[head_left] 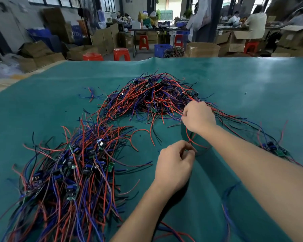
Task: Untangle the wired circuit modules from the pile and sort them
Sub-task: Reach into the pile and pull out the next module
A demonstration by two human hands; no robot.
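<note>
No readable writing or labels anywhere; module markings too small and blurred. Right hand (198,116) grip pinches red wires at the near-right edge of the tangled pile (152,96) on the green table (252,81); left hand (173,165) grip, below it, is curled, pinching a red wire (188,137) looping between both hands. Sorted modules (73,168) lie left of the left grip, bottom edge cut off.
</note>
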